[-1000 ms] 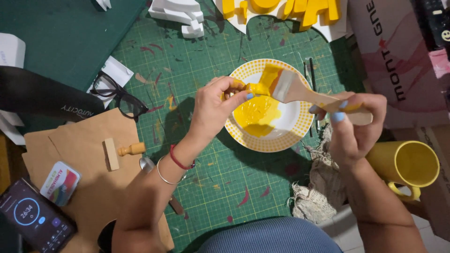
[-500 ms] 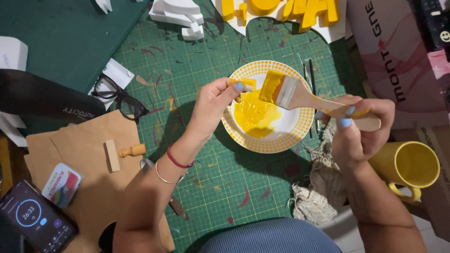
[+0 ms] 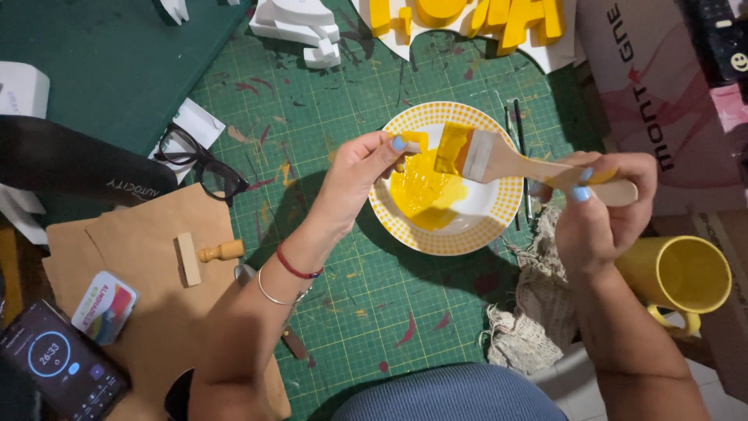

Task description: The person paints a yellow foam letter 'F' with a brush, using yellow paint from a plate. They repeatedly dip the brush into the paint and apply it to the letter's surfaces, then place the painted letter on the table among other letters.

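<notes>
My left hand (image 3: pixel 360 173) pinches a small yellow-painted piece (image 3: pixel 415 143) above the left rim of a white plate (image 3: pixel 499 214) with a yellow dotted border and a pool of yellow paint (image 3: pixel 421 195). My right hand (image 3: pixel 598 204) grips the wooden handle of a flat paintbrush (image 3: pixel 499 159). Its yellow-loaded bristles hover over the plate, right beside the small piece.
A green cutting mat (image 3: pixel 327 265) lies under the plate. Black glasses (image 3: pixel 204 167), a brown cardboard sheet (image 3: pixel 148 257) with a wooden stamp (image 3: pixel 204 254), a phone (image 3: pixel 58 360), a beige rag (image 3: pixel 538 312), a yellow mug (image 3: pixel 679 277) and yellow and white foam letters (image 3: pixel 467 19) surround it.
The brush has lifted slightly off the paint and shifted right. My left hand stays at the plate's left rim with the small piece.
</notes>
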